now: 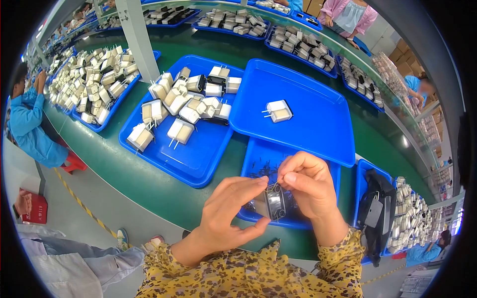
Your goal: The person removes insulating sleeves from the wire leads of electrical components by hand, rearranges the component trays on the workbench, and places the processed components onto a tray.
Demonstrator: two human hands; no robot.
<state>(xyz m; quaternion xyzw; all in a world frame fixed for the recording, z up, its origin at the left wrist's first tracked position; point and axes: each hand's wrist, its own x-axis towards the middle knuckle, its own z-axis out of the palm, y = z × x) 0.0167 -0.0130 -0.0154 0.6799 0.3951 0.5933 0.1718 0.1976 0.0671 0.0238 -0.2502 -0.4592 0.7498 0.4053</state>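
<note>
**Delicate work, close up**

From where I stand, the left hand [222, 214] has its fingers clasped about a dark-faced adapter [276, 202], held above a blue tray [258, 145] scattered with small dark parts [260, 167]. The right hand [312, 186] pinches thumb and forefinger together at the adapter's upper edge; whatever sits between them is too fine for me to make out. To do this well, I'd say, brace the body firmly with the left, use a light fingertip touch with the right, and work low so anything dropped lands in the tray.
</note>
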